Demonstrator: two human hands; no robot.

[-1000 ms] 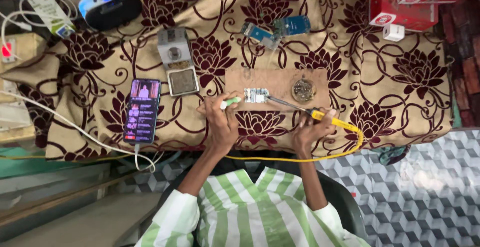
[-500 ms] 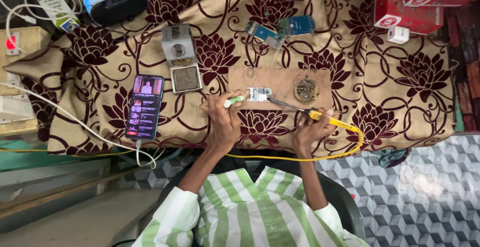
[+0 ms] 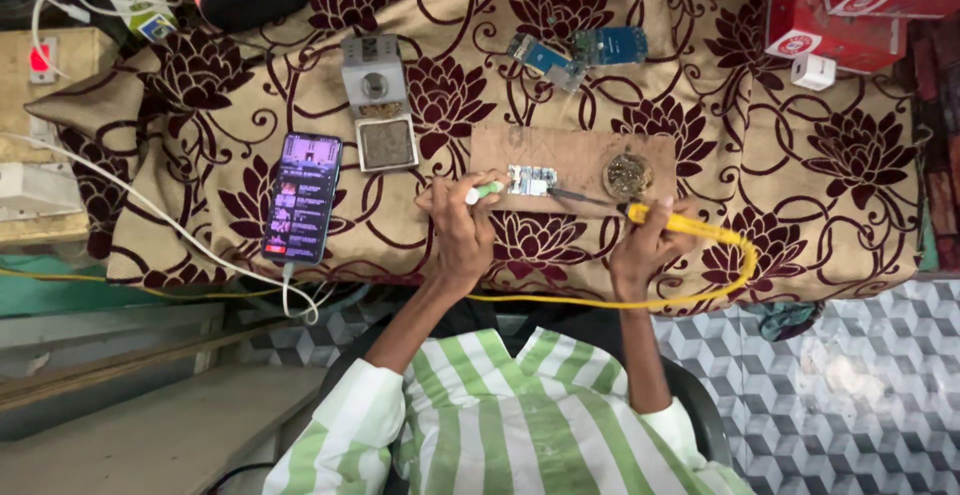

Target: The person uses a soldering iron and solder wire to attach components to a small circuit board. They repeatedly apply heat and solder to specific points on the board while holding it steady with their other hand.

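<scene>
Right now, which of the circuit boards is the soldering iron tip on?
The small pale board on the brown wooden slab, between left hand and right hand. The two blue boards lie apart, farther up the cloth, untouched.

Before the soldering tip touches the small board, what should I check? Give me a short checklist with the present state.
1. Right hand grips yellow soldering iron: ok.
2. Left hand holds green-white tool beside small circuit board: ok.
3. Board lies on wooden plate: ok.
4. Tip on the right joint: cannot tell.
5. Yellow cable loops off the table edge, away from the tip: ok.
6. Round brass-wool tip cleaner is near: ok.
</scene>
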